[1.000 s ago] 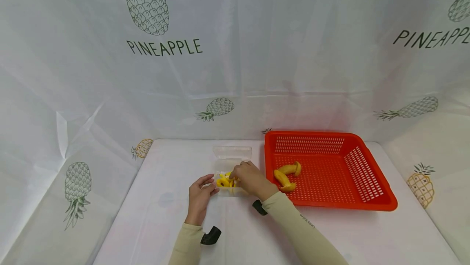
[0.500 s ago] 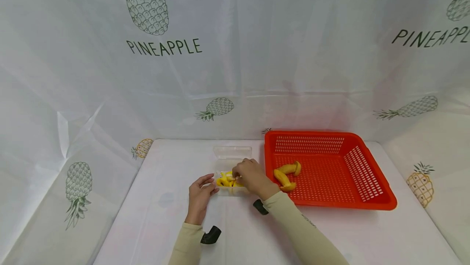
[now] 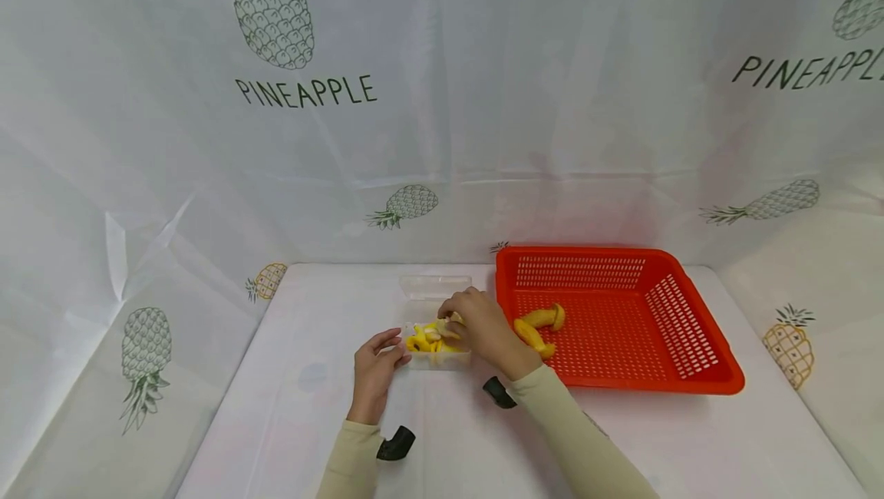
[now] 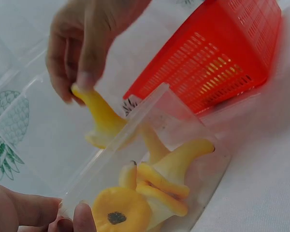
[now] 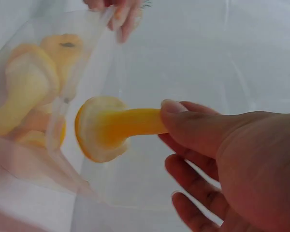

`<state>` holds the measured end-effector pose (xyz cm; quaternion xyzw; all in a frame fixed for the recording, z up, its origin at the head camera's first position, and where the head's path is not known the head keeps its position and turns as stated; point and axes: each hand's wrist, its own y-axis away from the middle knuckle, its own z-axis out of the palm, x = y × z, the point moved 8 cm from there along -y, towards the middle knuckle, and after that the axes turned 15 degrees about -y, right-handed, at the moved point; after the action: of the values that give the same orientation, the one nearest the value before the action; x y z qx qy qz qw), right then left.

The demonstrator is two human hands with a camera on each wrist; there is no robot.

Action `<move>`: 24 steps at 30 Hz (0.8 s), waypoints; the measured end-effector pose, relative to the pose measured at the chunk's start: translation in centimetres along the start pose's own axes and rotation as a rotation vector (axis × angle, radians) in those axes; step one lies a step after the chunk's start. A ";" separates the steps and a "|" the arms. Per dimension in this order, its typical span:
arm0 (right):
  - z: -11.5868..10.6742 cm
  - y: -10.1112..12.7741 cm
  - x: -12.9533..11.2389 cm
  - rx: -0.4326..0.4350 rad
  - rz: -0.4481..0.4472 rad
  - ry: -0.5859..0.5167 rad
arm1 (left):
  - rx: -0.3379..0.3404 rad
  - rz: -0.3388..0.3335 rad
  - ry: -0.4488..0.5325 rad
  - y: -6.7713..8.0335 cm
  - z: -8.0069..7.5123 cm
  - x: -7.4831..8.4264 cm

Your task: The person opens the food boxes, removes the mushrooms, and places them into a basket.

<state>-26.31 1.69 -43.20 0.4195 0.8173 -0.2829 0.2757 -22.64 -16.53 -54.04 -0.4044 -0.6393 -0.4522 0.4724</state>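
A clear plastic box (image 3: pixel 438 361) (image 4: pixel 150 121) with its lid open stands on the white table beside a red basket (image 3: pixel 691 361). Several yellow mushroom-shaped pieces (image 3: pixel 423 341) (image 4: pixel 154 188) lie inside the box. My right hand (image 3: pixel 476 326) pinches one yellow mushroom piece (image 5: pixel 117 127) (image 4: pixel 100 116) by its stem over the box, cap toward the other pieces. My left hand (image 3: pixel 376 368) grips the box's left end, with fingertips (image 4: pixel 84 220) on its wall. Two more yellow pieces (image 3: pixel 540 328) lie in the basket.
A white cloth printed with pineapples covers the table (image 3: pixel 304 407) and the backdrop. The red basket's near wall (image 4: pixel 222 63) sits close to the box's right side. Black wrist-camera mounts (image 3: pixel 396 444) (image 3: pixel 499 392) show at both sleeves.
My right hand has shifted slightly right and away over the box with the yellow piece. The left hand and box have stayed put.
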 end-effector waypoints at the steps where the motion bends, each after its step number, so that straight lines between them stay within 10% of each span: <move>1: -0.2 0.2 -0.3 0.005 -0.007 0.004 | -0.002 -0.002 0.000 0.0 0.0 0.0; 12: -4.4 4.3 -3.7 0.179 -0.356 0.091 | -0.016 -0.015 -0.011 0.3 -0.1 0.2; 24: -10.0 9.6 -1.1 0.334 -0.399 0.123 | -0.022 -0.015 -0.013 0.2 -0.1 0.2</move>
<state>-19.76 12.73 -37.76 0.3063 0.8409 -0.4367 0.0913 -22.44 -16.50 -53.81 -0.4079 -0.6403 -0.4601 0.4603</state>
